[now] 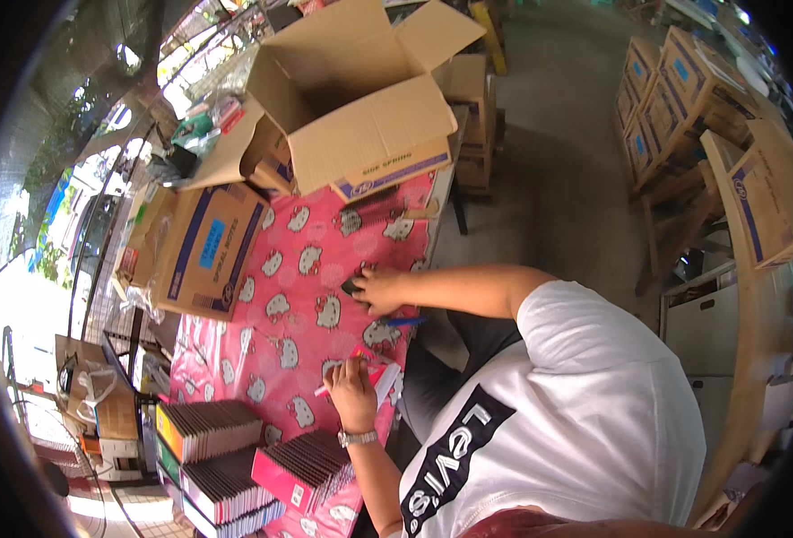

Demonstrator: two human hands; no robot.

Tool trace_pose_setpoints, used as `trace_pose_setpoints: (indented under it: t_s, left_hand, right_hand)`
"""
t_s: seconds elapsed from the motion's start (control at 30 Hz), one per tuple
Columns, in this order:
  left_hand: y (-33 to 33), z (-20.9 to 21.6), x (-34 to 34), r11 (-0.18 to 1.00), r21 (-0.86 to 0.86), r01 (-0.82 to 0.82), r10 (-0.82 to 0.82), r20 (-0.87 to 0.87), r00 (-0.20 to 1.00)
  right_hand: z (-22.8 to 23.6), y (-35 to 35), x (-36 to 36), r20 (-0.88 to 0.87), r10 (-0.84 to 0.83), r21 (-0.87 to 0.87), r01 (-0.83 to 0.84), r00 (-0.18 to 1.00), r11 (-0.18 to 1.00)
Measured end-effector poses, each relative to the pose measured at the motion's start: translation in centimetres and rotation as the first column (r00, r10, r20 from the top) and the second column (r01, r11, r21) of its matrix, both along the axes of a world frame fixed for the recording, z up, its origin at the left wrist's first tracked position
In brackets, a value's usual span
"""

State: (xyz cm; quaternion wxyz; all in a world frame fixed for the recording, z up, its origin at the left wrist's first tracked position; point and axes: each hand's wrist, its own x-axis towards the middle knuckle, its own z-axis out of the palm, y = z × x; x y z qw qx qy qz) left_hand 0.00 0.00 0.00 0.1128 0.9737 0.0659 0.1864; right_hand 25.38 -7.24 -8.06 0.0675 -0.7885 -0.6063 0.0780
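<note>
My left hand (350, 393), with a metal watch at the wrist, has its fingers curled at the edge of a thin pink notebook (383, 375) with white pages. My right hand (378, 289) reaches across the table, its fingers bent round a small dark object (351, 285) mostly hidden beneath them. Between the hands, near the table's edge, lies a blue pen-like item (407, 321). Left of my left forearm sits a stack of pink spiral notebooks (299, 471). Taller stacks of spiral notebooks (208, 430) stand beside it.
A pink patterned cloth (275, 305) covers the table. A large open carton (369, 125) stands at its far end, and another cardboard box (210, 251) at the left side. More cartons (683, 99) are piled at the right, past the floor. A wooden rail (728, 197) runs nearby.
</note>
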Motion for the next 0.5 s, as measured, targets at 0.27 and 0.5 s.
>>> trace_pose_setpoints:
  t_s: [0.27,0.5]
  left_hand:
    - [-1.7,-1.0,2.1,0.983,-0.099,0.157,-0.152,0.051,0.987]
    - [-3.3,0.1,-1.7,0.927,0.192,-0.324,0.313,0.083,0.946]
  right_hand:
    - [-4.6,-1.6,4.4,-0.037,0.007,0.207,0.001,0.999,0.978]
    - [6.9,-1.1,-2.7,-0.903,0.273,0.233,-0.155,0.331,0.96]
